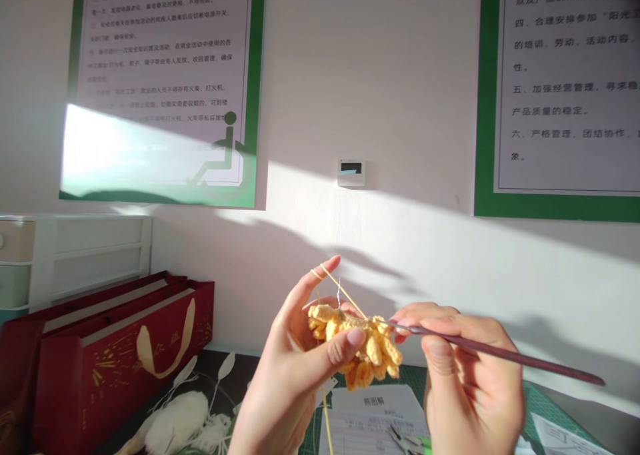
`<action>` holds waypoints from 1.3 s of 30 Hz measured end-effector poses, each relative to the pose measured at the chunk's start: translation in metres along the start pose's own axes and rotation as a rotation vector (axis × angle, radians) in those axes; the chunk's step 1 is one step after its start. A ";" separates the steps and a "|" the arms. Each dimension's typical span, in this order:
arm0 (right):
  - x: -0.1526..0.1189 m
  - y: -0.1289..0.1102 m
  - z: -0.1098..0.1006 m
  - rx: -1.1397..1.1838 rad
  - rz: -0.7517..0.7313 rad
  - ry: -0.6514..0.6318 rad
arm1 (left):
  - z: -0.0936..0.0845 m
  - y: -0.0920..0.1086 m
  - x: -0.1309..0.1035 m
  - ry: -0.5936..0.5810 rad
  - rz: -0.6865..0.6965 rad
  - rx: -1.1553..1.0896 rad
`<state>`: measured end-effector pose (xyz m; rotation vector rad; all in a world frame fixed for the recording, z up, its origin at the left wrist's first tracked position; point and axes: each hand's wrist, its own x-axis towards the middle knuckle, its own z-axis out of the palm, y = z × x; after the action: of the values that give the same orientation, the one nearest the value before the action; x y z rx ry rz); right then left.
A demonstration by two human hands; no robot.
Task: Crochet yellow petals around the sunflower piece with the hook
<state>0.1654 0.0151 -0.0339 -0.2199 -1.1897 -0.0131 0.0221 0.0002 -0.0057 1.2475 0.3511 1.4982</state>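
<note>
My left hand (pixel 305 355) pinches a yellow crocheted flower piece (pixel 373 348) between thumb and fingers. Its raised index finger carries a loop of yellow yarn (pixel 345 293), which runs down to the top of the piece; another strand hangs below the hand. A thin whitish twisted strand (pixel 339 293) stands up from behind the piece. My right hand (pixel 470 368) grips a dark reddish-brown crochet hook (pixel 525 358) between thumb and fingers. The hook's tip meets the upper right edge of the piece, and its handle end points right.
Dark red gift bags (pixel 125 355) stand at left before a white drawer unit (pixel 100 248). White fluffy items (pixel 175 418) lie beside them. Printed paper (pixel 370 415), pliers (pixel 405 438) and a green cutting mat (pixel 555 408) are on the table. The wall carries a small control panel (pixel 351 173).
</note>
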 end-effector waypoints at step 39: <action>-0.004 -0.001 0.003 0.631 0.756 -0.139 | 0.004 0.006 -0.003 -0.014 -0.040 -0.009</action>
<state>0.1608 0.0140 -0.0366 -0.0997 -1.1298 1.0369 0.0216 -0.0054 -0.0014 1.2365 0.3573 1.4546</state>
